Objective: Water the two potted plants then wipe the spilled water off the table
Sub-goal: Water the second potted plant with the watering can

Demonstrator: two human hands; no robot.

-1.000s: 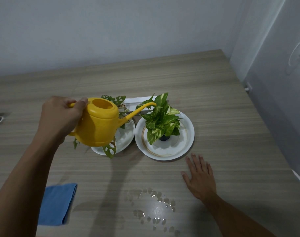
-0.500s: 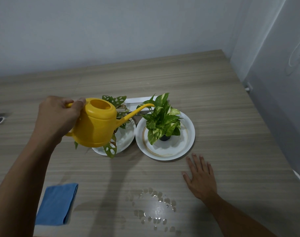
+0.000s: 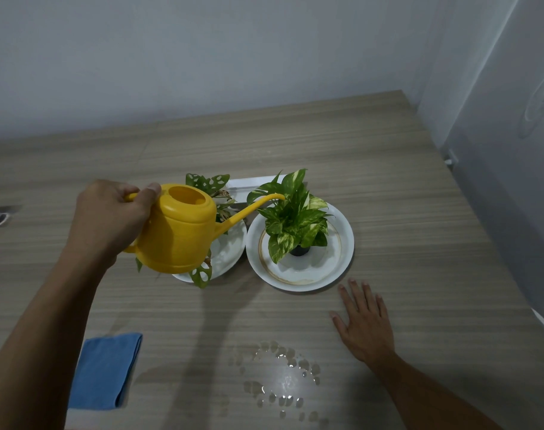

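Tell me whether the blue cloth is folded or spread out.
Folded. The blue cloth lies on the table as a compact rectangle, with a thick doubled edge showing along its right side. Neither hand touches it.

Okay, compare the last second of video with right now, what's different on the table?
Very little. The left hand keeps its grip on the watering can, whose spout tip has edged slightly lower over the right plant. The right hand stays flat on the table. The plates, blue cloth and spilled water are unchanged.
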